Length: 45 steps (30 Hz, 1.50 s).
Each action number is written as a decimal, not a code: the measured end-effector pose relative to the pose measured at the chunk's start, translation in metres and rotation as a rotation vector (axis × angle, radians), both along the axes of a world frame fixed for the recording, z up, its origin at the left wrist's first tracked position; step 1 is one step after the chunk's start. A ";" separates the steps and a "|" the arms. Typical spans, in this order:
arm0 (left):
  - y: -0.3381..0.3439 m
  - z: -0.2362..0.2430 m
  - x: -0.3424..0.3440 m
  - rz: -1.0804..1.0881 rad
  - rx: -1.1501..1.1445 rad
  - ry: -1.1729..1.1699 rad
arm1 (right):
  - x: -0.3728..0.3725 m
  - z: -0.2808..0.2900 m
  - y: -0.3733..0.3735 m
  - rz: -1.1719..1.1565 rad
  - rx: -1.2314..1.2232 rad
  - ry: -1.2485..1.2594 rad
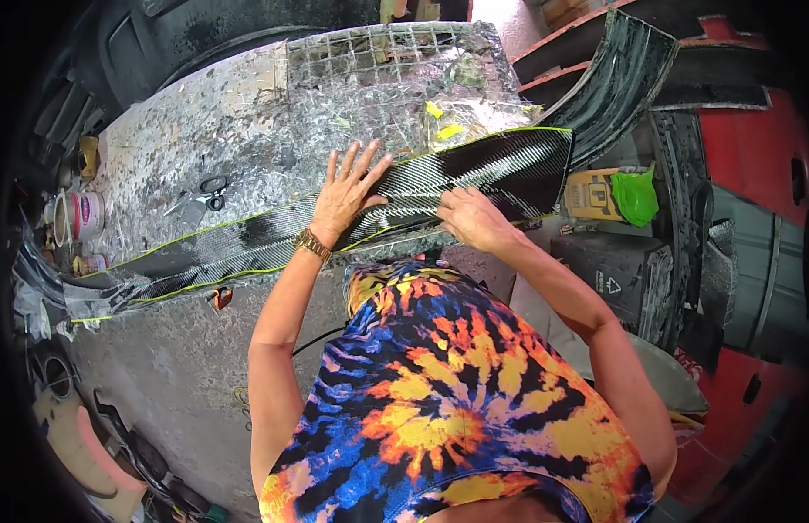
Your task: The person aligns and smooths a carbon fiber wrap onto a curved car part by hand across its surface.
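Observation:
A long strip of black woven carbon-fibre cloth (pixel 274 235) with yellow-green edges lies along the near side of the workbench, wide at the right and narrowing to the left. Spread flat over its middle, my left hand (pixel 343 193) has its fingers apart and wears a metal watch (pixel 312 245) at the wrist. To the right of it, my right hand (pixel 476 218) rests on the cloth near its front edge with fingers bent and drawn together. Whatever those fingers may hold is hidden beneath them.
Scissors (pixel 214 193) lie on the worn, resin-stained workbench (pixel 221 113) behind the cloth. A tub (pixel 77 216) stands at its left end. Yellow tape scraps (pixel 450 132) lie farther back. Curved black panels (pixel 618 83) and a box with a green bag (pixel 633 195) are at right.

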<state>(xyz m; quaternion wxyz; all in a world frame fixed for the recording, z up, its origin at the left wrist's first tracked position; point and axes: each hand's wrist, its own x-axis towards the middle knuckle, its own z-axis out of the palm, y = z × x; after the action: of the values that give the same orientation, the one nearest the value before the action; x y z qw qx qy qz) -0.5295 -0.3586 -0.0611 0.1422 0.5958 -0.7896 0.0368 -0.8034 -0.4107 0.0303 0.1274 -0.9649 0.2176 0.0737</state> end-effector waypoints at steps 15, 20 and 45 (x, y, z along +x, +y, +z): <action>0.022 0.017 -0.003 -0.047 -0.037 0.174 | -0.007 0.018 0.001 -0.181 0.137 -0.088; 0.081 0.036 0.068 0.084 -0.014 0.331 | 0.018 0.019 0.010 -0.294 0.376 -0.347; 0.133 0.038 0.040 0.315 0.475 0.472 | 0.113 -0.049 0.034 0.128 0.441 -0.187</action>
<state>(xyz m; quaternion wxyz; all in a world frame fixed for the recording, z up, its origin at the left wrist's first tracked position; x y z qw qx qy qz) -0.4894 -0.2253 -0.0230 0.1707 0.7186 -0.6200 -0.2646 -0.6902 -0.3772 -0.0189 0.3494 -0.9282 0.1221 0.0374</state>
